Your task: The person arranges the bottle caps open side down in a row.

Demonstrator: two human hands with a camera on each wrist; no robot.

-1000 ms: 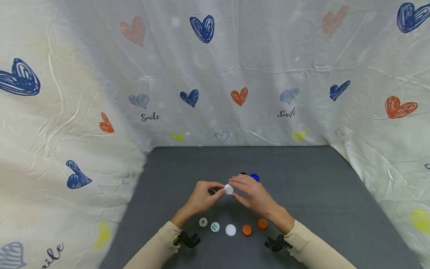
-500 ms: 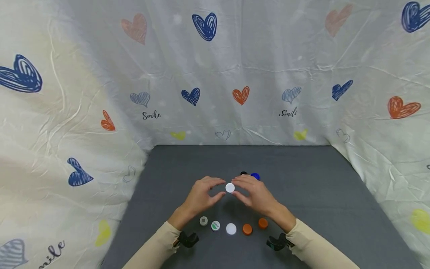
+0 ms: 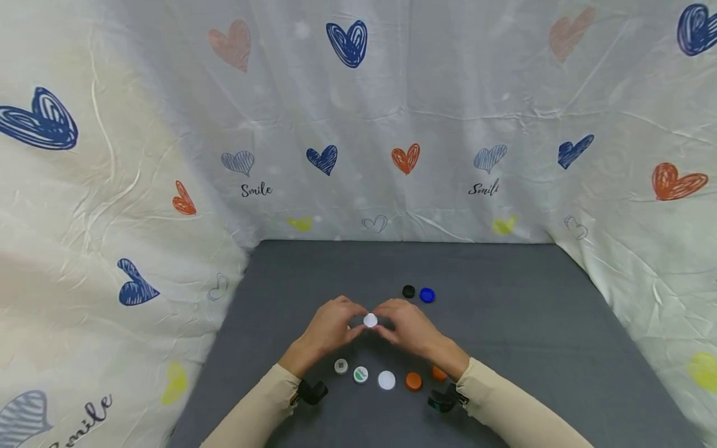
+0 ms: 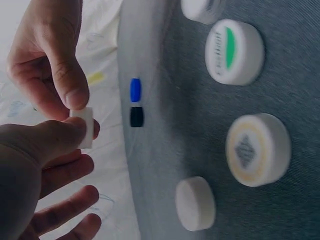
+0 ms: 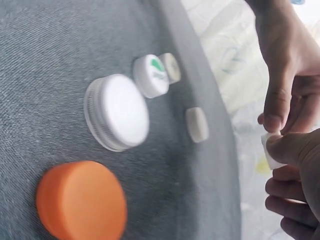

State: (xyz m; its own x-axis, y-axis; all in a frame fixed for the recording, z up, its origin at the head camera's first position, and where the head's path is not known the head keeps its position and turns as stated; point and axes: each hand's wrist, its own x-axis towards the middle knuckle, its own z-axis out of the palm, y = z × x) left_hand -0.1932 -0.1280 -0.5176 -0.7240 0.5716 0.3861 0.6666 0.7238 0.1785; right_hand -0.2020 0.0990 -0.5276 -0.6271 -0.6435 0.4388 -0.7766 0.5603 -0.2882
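Note:
In the head view a small white bottle cap point(image 3: 370, 320) is held up above the dark grey table, between both hands. My left hand point(image 3: 330, 326) pinches its left side with thumb and index finger, the other fingers spread in the left wrist view. My right hand point(image 3: 407, 328) pinches the opposite side, thumb and fingertips on the cap. The two hands' fingertips nearly meet around it. In the left wrist view the cap point(image 4: 84, 127) appears edge-on, partly covered by the left thumb. Another white cap point(image 4: 195, 203) lies on the table, mostly hidden behind my left hand in the head view.
Nearer the body lie a grey-marked white cap point(image 3: 341, 366), a green-printed cap point(image 3: 361, 374), a plain white cap point(image 3: 386, 380) and two orange caps point(image 3: 413, 381), one partly behind the right wrist. Farther back are a black cap point(image 3: 409, 291) and a blue cap point(image 3: 427, 295).
Both hands now grip the white cap; half a second ago the left fingers stood apart from it. The right hand and cap have moved left, uncovering the black and blue caps.

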